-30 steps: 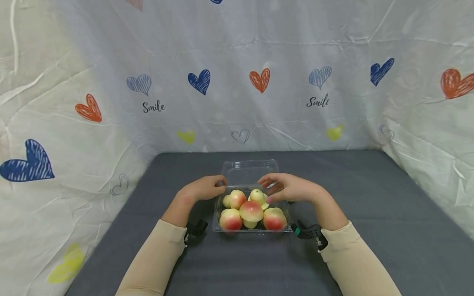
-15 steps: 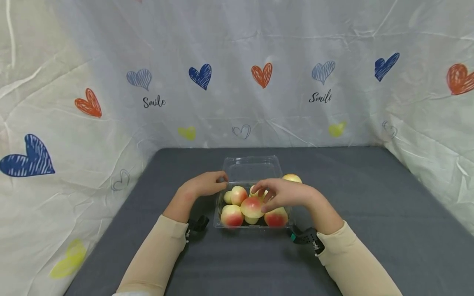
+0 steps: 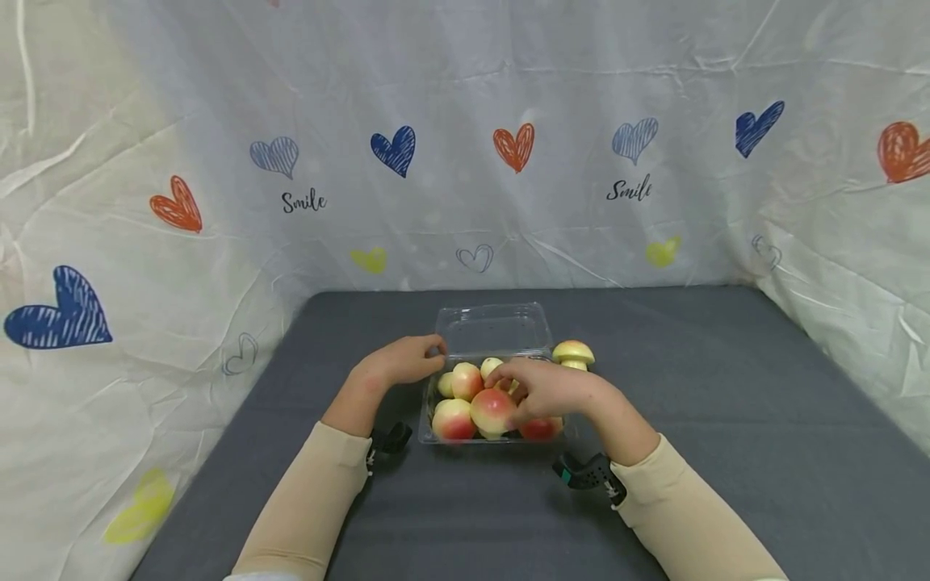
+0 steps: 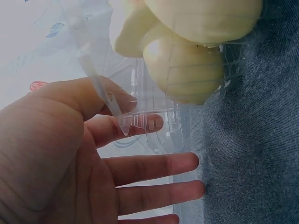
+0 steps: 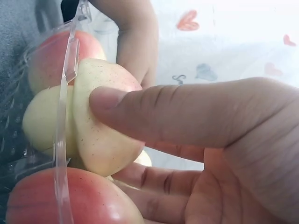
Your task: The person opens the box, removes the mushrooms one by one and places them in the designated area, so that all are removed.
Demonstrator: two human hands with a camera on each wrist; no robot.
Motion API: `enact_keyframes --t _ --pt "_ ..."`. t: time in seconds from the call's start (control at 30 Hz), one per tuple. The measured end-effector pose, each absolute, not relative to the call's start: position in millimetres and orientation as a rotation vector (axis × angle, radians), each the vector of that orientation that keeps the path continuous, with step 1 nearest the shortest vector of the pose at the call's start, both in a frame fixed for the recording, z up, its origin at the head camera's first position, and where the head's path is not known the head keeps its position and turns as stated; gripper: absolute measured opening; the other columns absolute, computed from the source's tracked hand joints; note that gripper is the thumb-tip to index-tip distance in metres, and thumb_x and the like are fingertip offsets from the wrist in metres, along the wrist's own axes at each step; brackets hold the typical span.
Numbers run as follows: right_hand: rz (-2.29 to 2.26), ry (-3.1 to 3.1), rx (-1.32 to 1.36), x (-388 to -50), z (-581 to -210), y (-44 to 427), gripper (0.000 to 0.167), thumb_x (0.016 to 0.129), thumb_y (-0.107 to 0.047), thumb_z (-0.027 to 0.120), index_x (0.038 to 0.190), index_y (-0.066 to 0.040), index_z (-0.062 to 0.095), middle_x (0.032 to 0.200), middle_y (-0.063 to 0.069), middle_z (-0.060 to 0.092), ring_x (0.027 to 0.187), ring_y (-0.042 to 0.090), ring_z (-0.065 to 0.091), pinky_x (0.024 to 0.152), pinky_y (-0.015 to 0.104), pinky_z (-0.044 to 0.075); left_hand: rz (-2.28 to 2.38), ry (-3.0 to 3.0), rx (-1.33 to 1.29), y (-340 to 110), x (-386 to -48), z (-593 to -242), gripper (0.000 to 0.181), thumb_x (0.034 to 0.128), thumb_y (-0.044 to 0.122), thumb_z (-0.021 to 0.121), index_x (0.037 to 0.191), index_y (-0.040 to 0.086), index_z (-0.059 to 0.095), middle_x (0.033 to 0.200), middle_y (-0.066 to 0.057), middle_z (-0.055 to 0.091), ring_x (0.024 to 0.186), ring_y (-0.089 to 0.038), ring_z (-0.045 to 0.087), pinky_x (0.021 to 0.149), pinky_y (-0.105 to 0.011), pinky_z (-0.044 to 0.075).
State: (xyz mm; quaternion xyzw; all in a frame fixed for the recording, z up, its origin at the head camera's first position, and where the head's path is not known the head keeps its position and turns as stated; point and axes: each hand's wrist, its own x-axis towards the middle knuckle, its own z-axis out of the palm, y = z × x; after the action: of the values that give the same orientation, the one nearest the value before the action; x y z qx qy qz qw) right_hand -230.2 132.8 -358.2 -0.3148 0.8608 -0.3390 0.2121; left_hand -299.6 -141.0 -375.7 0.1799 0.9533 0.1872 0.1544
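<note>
A clear plastic clamshell box (image 3: pixel 427 438) stands on the table with its lid (image 3: pixel 494 329) tipped back. It holds several yellow-and-red mushrooms. At the box's back left corner, my left hand (image 3: pixel 401 361) pinches the plastic edge between thumb and index finger; the other fingers (image 4: pixel 159 167) are stretched out. My right hand (image 3: pixel 558 387) reaches in from the right. Its thumb lies on the cap of the front middle mushroom (image 5: pixel 110 123), with the fingers on the cap's far side, gripping it. The stem points down into the box. My right hand hides part of the mushrooms on the right.
Another mushroom (image 3: pixel 573 353) stands upright on the dark grey tablecloth (image 3: pixel 690 387), just behind the box's right side. A white curtain (image 3: pixel 450 186) printed with hearts hangs behind and along both sides of the table.
My right hand has moved left and down onto the front middle mushroom and grips its cap. The mushroom behind the box has come into sight. My left hand stays at the corner.
</note>
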Motion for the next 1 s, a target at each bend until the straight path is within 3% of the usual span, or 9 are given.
enact_keyframes --t 0.37,0.77,1.0 --pt "-1.002 2.357 -0.869 -231 -363 134 0.053 0.086 -0.014 0.083 0.134 -0.009 0.061 0.120 0.001 0.062 0.102 0.020 0.065 0.086 0.038 0.056 0.532 2.734 0.535 -142 -299 -377 0.034 0.1037 0.031 0.048 0.132 0.020 0.061 0.123 -0.007 0.063 0.100 -0.023 0.059 0.085 -0.045 0.050" --pt "-1.054 2.394 -0.917 -235 -356 146 0.049 0.088 -0.021 0.078 0.132 -0.008 0.061 0.116 0.002 0.062 0.089 0.022 0.064 0.079 0.038 0.055 0.544 2.729 0.525 -140 -299 -375 0.033 0.1055 0.032 0.049 0.134 0.020 0.061 0.126 -0.008 0.062 0.102 -0.023 0.059 0.085 -0.047 0.050" --pt "-1.081 2.437 -0.865 -236 -348 156 0.045 0.088 -0.026 0.078 0.129 -0.016 0.064 0.116 -0.004 0.065 0.094 0.017 0.065 0.083 0.038 0.054 0.538 2.734 0.532 -141 -299 -376 0.034 0.1048 0.032 0.048 0.135 0.020 0.061 0.126 -0.007 0.062 0.102 -0.023 0.059 0.086 -0.046 0.050"
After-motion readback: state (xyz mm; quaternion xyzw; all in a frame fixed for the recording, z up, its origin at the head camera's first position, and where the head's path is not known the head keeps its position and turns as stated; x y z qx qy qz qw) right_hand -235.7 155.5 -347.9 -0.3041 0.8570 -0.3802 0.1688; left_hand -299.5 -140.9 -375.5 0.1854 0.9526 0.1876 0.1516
